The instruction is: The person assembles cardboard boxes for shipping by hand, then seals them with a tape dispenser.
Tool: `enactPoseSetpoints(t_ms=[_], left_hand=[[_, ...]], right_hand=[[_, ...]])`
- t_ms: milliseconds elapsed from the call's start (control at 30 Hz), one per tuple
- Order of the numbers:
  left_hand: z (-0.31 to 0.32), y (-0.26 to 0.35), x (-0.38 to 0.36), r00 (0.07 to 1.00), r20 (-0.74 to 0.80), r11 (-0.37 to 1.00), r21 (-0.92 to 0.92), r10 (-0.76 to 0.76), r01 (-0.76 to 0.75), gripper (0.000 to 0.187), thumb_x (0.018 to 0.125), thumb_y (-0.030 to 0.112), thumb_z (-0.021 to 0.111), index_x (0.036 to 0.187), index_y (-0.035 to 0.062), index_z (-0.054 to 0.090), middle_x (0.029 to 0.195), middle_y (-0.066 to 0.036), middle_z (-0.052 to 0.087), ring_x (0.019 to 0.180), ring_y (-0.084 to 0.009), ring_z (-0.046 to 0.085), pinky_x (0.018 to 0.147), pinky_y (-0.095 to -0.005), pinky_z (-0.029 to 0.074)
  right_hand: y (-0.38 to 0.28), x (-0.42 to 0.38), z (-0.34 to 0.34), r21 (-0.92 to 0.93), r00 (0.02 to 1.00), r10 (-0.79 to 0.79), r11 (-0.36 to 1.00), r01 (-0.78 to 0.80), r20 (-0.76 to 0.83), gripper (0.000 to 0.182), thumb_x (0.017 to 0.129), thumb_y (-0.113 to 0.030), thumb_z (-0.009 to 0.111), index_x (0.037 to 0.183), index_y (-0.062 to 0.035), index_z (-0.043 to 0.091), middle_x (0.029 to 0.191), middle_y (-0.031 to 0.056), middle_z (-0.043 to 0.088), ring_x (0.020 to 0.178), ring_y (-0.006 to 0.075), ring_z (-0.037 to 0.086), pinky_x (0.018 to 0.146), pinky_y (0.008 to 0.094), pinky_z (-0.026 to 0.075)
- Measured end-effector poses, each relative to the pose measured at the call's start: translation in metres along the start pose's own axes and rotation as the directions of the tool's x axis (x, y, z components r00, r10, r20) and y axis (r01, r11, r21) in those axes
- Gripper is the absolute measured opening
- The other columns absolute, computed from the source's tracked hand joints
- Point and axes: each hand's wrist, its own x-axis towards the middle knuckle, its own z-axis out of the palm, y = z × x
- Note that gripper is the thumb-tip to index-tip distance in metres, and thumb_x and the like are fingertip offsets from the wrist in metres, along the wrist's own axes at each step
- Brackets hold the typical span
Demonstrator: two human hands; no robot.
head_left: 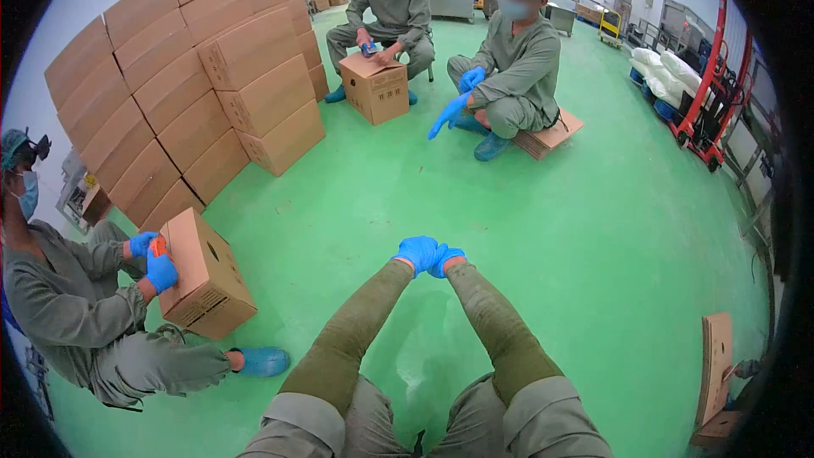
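Note:
My left hand (415, 253) and my right hand (448, 260), both in blue gloves, meet in front of me over the green floor (543, 288). The left presses against the right, with the fingers of both folded in. Nothing shows between them, and the inner fingers are partly hidden. Both forearms stretch forward above my knees in olive sleeves. No carton touches either hand. The nearest one is a brown carton (222, 288) to the left, on which a co-worker's gloved hands hold an orange tool (158, 244).
Stacked cartons (182, 59) rise at the back left. A seated co-worker works on another carton (375, 92). A third person sits on flattened cardboard (551, 134). Cardboard pieces (715, 369) stand at the lower right; a red-framed trolley (710, 76) stands behind.

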Motion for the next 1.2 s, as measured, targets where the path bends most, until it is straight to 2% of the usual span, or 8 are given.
enactPoseSetpoints(t_ms=[333, 633, 1067, 1200], left_hand=[[-0.004, 0.003, -0.003, 1.0, 0.005, 1.0, 0.014, 0.003, -0.003, 0.058, 0.094, 0.056, 0.033, 0.095, 0.0126, 0.071, 0.098, -0.015, 0.07, 0.092, -0.0358, 0.067, 0.081, -0.0488, 0.051], [0.008, -0.006, 0.008, 0.999, 0.029, 0.999, 0.003, 0.043, -0.043, 0.056, 0.095, 0.053, 0.032, 0.096, 0.0126, 0.071, 0.1, -0.015, 0.07, 0.093, -0.0359, 0.066, 0.082, -0.0476, 0.051], [0.004, -0.004, 0.006, 1.0, 0.026, 1.0, 0.006, 0.004, -0.004, 0.058, 0.095, 0.055, 0.031, 0.095, 0.0128, 0.072, 0.097, -0.016, 0.07, 0.092, -0.0363, 0.067, 0.08, -0.0483, 0.052], [0.0, -0.005, 0.003, 1.0, 0.024, 1.0, -0.023, 0.012, -0.011, 0.059, 0.094, 0.057, 0.033, 0.095, 0.0129, 0.072, 0.097, -0.016, 0.07, 0.092, -0.0364, 0.067, 0.08, -0.0489, 0.051]], right_hand=[[0.006, 0.011, 0.011, -0.027, 1.0, -0.015, 1.0, 0.014, -0.005, 0.05, 0.084, -0.045, 0.055, 0.126, -0.0174, 0.06, 0.129, 0.0192, 0.058, 0.117, 0.0358, 0.057, 0.096, 0.0464, 0.048], [0.003, 0.006, 0.006, -0.011, 1.0, 0.019, 1.0, -0.019, 0.023, 0.052, 0.084, -0.045, 0.055, 0.128, -0.016, 0.058, 0.131, 0.0196, 0.057, 0.117, 0.0357, 0.058, 0.096, 0.0457, 0.048], [0.0, 0.005, 0.002, -0.001, 0.999, 0.006, 1.0, -0.006, 0.034, 0.054, 0.084, -0.049, 0.055, 0.127, -0.0157, 0.058, 0.132, 0.0198, 0.056, 0.119, 0.0358, 0.056, 0.097, 0.0459, 0.047], [0.009, 0.034, 0.028, -0.014, 1.0, -0.007, 1.0, 0.007, 0.014, 0.052, 0.084, -0.046, 0.056, 0.125, -0.0152, 0.06, 0.129, 0.0207, 0.057, 0.117, 0.0364, 0.057, 0.096, 0.0465, 0.048]])
